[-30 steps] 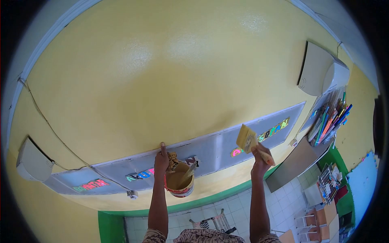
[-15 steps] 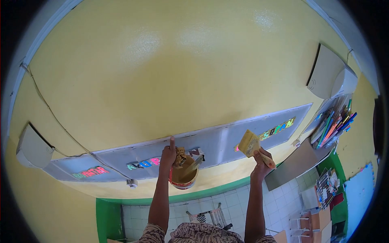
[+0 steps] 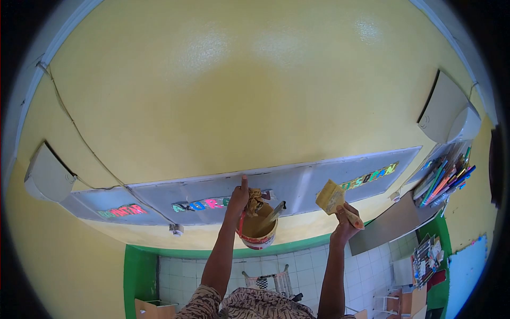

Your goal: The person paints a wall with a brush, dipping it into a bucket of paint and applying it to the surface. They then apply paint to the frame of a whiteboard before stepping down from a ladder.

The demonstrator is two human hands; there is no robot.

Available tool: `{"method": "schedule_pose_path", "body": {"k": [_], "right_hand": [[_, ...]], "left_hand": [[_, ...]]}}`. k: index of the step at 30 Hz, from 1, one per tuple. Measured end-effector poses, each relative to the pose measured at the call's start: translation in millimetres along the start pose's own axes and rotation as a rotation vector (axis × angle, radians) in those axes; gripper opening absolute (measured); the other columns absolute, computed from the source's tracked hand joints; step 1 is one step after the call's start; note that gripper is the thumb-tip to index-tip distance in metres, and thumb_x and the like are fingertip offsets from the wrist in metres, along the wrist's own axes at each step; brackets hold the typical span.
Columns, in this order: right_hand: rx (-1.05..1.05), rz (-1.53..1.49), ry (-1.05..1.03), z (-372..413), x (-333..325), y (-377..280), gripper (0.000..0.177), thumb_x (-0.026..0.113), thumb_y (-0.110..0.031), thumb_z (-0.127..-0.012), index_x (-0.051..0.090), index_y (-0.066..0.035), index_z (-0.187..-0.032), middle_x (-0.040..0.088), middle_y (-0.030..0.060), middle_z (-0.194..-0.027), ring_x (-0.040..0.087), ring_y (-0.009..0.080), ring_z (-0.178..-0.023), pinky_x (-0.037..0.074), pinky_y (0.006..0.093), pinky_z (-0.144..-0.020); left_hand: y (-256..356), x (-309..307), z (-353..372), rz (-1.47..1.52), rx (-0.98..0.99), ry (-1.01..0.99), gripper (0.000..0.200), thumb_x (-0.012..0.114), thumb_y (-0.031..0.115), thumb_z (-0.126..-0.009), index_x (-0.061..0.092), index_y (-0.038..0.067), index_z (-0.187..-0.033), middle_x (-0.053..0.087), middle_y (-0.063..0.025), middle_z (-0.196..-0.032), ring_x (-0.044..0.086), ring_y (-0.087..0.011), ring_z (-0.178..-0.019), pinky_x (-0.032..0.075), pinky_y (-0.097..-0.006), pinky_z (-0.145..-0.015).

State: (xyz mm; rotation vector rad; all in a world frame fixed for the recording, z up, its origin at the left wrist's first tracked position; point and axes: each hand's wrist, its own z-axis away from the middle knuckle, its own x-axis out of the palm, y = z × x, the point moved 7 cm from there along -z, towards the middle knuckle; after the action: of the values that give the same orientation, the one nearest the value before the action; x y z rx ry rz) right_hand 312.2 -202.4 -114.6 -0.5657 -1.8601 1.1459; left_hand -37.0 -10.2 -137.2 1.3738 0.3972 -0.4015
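My left hand (image 3: 240, 195) grips the near-left rim of a paint bucket (image 3: 257, 244), with one finger pointing up at the top edge of the grey panel. A crumpled, paint-stained rag (image 3: 255, 202) is bunched beside that hand at the rim. Inside the bucket is yellowish paint, and a flat stick-like tool (image 3: 275, 211) leans out to the right. In my right hand (image 3: 345, 222) is a wide paintbrush (image 3: 330, 196), its bristles coated yellow and tilted up to the left. The brush is apart from the wall.
A grey panel (image 3: 212, 187) with coloured letters crosses the yellow wall (image 3: 228, 117). Wall-mounted lamps or boxes flank it, one on the left (image 3: 50, 174) and one on the right (image 3: 449, 109). A cable (image 3: 87, 139) runs down the left. Pens (image 3: 446, 178) and a small stool (image 3: 268, 282) appear lower down.
The view has shifted, and my left hand with the bucket now sits further right in it. My right hand still holds the paintbrush, slightly lower in view.
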Motion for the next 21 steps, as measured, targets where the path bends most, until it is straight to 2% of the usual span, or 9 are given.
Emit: {"method": "schedule_pose_path", "body": {"k": [1, 9, 11, 13, 16, 21], "right_hand": [[0.032, -0.023, -0.009, 2, 0, 1, 0.021, 0.070, 0.007, -0.078, 0.064, 0.004, -0.097, 0.065, 0.0130, -0.101, 0.062, 0.0190, -0.094, 0.055, 0.0298, -0.083], [0.168, -0.008, -0.087, 35, 12, 1, 0.025, 0.076, 0.002, -0.073, 0.064, 0.004, -0.094, 0.067, 0.0137, -0.095, 0.064, 0.0185, -0.087, 0.056, 0.0302, -0.081], [0.211, 0.001, -0.251, 48, 30, 2, 0.025, 0.076, 0.002, -0.073, 0.065, 0.004, -0.095, 0.067, 0.0132, -0.094, 0.064, 0.0184, -0.085, 0.056, 0.0314, -0.080], [0.285, -0.017, -0.299, 61, 42, 11, 0.025, 0.078, 0.001, -0.072, 0.066, 0.004, -0.094, 0.067, 0.0114, -0.093, 0.063, 0.0164, -0.083, 0.054, 0.0292, -0.078], [0.330, 0.175, -0.481, 85, 67, 23, 0.020, 0.078, 0.002, -0.072, 0.070, 0.002, -0.090, 0.069, 0.0074, -0.088, 0.063, 0.0125, -0.079, 0.051, 0.0241, -0.069], [0.302, 0.265, -0.513, 123, 93, 58, 0.016, 0.075, 0.002, -0.075, 0.071, 0.002, -0.090, 0.070, 0.0062, -0.084, 0.063, 0.0111, -0.073, 0.051, 0.0247, -0.069]], "left_hand": [[2, 0, -1, 0.001, -0.006, 0.004, 0.108, 0.014, 0.078, -0.088, 0.058, -0.019, -0.104, 0.059, -0.0404, -0.102, 0.056, -0.0493, -0.108, 0.040, -0.0473, -0.097], [-29, 18, -30, 0.065, -0.072, -0.078, 0.108, 0.013, 0.078, -0.089, 0.057, -0.020, -0.103, 0.058, -0.0417, -0.104, 0.055, -0.0504, -0.109, 0.040, -0.0476, -0.097], [-22, 15, -26, 0.035, -0.051, -0.061, 0.108, 0.013, 0.078, -0.088, 0.057, -0.020, -0.103, 0.057, -0.0423, -0.103, 0.055, -0.0510, -0.109, 0.040, -0.0480, -0.097], [-18, 11, -25, 0.005, -0.031, -0.044, 0.109, 0.014, 0.079, -0.088, 0.057, -0.020, -0.103, 0.057, -0.0428, -0.103, 0.054, -0.0517, -0.109, 0.040, -0.0483, -0.097], [-20, 10, -26, -0.006, -0.080, -0.090, 0.109, 0.015, 0.079, -0.087, 0.057, -0.020, -0.102, 0.057, -0.0436, -0.101, 0.054, -0.0523, -0.108, 0.040, -0.0492, -0.096], [-12, 7, -16, -0.016, -0.099, -0.036, 0.108, 0.015, 0.078, -0.088, 0.057, -0.020, -0.101, 0.057, -0.0434, -0.101, 0.055, -0.0527, -0.107, 0.041, -0.0499, -0.095]]}}
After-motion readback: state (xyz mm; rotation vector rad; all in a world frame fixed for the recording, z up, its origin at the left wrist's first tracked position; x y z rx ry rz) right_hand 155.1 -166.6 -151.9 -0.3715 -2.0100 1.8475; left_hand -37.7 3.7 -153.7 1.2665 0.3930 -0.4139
